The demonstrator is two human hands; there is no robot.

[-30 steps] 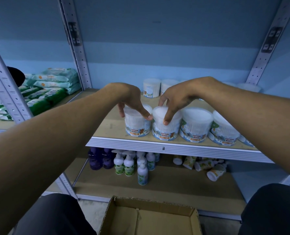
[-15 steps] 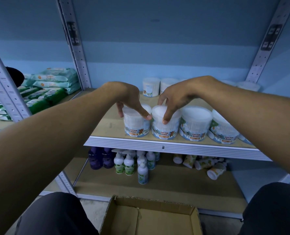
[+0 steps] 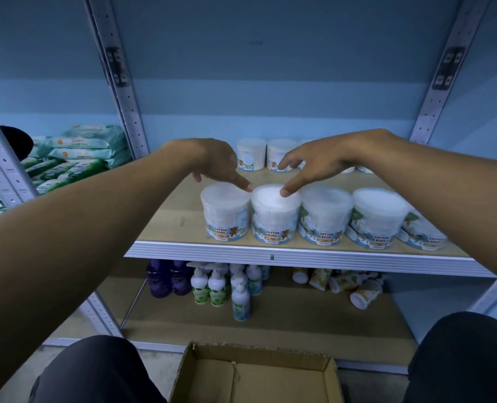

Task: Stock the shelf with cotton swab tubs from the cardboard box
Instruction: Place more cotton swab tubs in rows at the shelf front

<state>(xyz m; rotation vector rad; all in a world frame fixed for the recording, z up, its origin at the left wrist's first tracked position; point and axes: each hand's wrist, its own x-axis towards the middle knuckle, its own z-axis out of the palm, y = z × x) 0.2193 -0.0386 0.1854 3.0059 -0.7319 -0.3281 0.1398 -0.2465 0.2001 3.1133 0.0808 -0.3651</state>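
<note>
Blue wall backs a metal-framed shelf (image 3: pixel 183 228) with a tan board. Wipe packs (image 3: pixel 81 149) lie far out beyond the left hand (image 3: pixel 215 164), whose loose, straightened fingers hover just over the leftmost cotton swab tub (image 3: pixel 225 213) (holding nothing). Beside it, the right hand (image 3: pixel 320 161) reaches down with relaxed fingers, one fingertip touching the second tub's (image 3: pixel 275 216) lid. Below both hands sits the cardboard box (image 3: pixel 256 376).

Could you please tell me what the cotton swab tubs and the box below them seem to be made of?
The cotton swab tubs look like clear, slightly frosted plastic: the white swabs show through wall and lid, above a printed paper-like label. The box looks like plain brown corrugated cardboard, matte, with a rough torn-looking top edge.
</note>
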